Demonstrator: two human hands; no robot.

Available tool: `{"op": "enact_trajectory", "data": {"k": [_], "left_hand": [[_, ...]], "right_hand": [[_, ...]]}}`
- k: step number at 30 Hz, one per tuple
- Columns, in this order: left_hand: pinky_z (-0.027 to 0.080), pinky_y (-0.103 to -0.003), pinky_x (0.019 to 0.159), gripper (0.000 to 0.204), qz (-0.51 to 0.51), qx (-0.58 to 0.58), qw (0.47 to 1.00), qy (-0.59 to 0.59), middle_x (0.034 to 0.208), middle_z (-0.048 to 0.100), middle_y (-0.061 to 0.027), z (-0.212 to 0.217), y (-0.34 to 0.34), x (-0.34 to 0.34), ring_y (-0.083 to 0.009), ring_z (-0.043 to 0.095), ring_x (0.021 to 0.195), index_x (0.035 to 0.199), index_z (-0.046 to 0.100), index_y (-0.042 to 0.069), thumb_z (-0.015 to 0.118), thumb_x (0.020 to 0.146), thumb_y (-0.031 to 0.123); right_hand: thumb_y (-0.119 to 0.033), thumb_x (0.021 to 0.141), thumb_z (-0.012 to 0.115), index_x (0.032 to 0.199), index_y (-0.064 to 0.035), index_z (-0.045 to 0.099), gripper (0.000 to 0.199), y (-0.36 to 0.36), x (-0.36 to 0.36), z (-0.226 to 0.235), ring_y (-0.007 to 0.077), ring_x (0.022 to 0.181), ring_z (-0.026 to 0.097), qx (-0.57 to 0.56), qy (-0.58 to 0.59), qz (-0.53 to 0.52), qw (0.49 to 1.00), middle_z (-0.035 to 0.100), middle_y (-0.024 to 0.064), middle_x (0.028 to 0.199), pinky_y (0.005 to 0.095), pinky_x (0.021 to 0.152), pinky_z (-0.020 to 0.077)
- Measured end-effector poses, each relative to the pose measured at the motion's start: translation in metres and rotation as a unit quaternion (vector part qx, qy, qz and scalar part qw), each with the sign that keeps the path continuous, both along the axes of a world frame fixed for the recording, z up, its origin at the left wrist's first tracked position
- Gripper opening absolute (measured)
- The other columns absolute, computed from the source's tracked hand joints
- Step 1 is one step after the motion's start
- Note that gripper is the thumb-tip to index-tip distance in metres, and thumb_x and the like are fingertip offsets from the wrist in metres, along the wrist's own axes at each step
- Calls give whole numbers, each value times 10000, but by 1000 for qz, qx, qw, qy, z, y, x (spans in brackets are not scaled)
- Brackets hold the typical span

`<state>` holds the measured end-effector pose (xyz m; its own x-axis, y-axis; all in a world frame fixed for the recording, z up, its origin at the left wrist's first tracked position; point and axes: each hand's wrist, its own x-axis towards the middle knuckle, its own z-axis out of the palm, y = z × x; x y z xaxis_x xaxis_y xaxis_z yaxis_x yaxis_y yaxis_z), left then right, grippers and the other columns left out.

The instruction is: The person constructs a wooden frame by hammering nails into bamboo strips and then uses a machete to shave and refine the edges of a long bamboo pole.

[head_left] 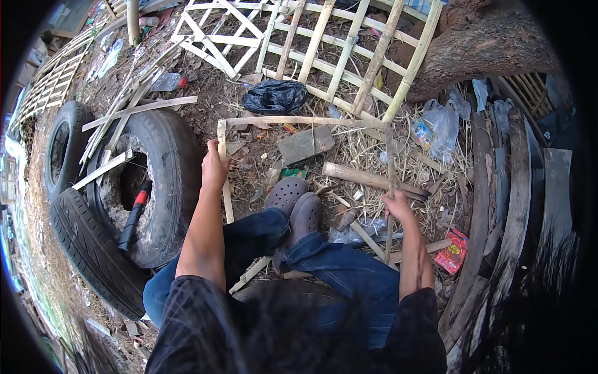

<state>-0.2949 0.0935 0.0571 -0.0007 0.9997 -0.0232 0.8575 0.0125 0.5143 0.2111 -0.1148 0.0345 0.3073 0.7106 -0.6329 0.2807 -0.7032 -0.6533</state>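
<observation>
Between my hands is a three-sided frame of bamboo strips [293, 121], its crosspiece on the far side, above the ground. My left hand [215, 166] is closed round the left strip, just below the corner. Lower down, my right hand [398, 207] grips the right strip, with its fingers wrapped round it. Under the frame lie a grey brick-like block [305, 144] and a thick bamboo piece [358, 176] that passes behind the right strip. My feet in grey clogs [288, 194] rest on the ground between my arms.
Old tyres [180, 162] stand at left; a tool with a red and black handle [134, 215] leans in one. Bamboo lattice panels [339, 47], a black plastic bag [275, 96] and a tree trunk [479, 53] are beyond. At right are a red packet [452, 252] and long planks [522, 181].
</observation>
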Motion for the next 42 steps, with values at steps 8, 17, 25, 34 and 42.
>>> {"op": "enact_trajectory", "data": {"k": [8, 17, 25, 34, 42], "left_hand": [[480, -487, 816, 645, -3, -97, 995, 19, 1047, 625, -269, -20, -8, -16, -454, 588, 1006, 1247, 363, 77, 747, 730, 30], [471, -485, 884, 689, -30, -135, 990, 4, 1106, 599, -293, -27, -14, -23, -462, 570, 1054, 1309, 333, 74, 735, 749, 94], [453, -434, 964, 731, -65, -164, 981, 74, 1208, 541, -298, 4, 1, -14, -418, 529, 1150, 1335, 346, 37, 756, 753, 204], [458, -421, 940, 519, -290, -113, 924, 221, 1145, 610, -212, 218, 22, 6, -373, 579, 1103, 1278, 462, 71, 683, 819, 173], [449, -414, 940, 493, -263, -115, 958, 24, 1184, 564, -184, 327, -155, -22, -374, 546, 1127, 1249, 493, 39, 684, 802, 123]], "right_hand": [[-145, 897, 616, 907, 9, 532, 176, 3, -11, -15, 137, 443, 546, -31, 10, 49, 998, 529, 41, 598, 298, 413, 462], [-126, 882, 616, 868, 17, 539, 163, 2, -18, -12, 135, 454, 567, -10, -45, 32, 998, 566, 67, 627, 300, 406, 454], [-313, 800, 688, 1092, 17, 555, 461, -9, -17, -31, 426, 1070, 574, 25, -253, 76, 964, 603, 278, 1113, 466, 928, 447], [-391, 784, 714, 1266, -36, 412, 670, -28, -16, -13, 410, 1107, 576, -19, -238, 74, 968, 611, 261, 1137, 447, 950, 445], [-249, 847, 646, 1238, 15, 473, 502, -26, -34, -11, 317, 809, 687, -20, -197, 64, 978, 640, 239, 1054, 408, 761, 540]]}}
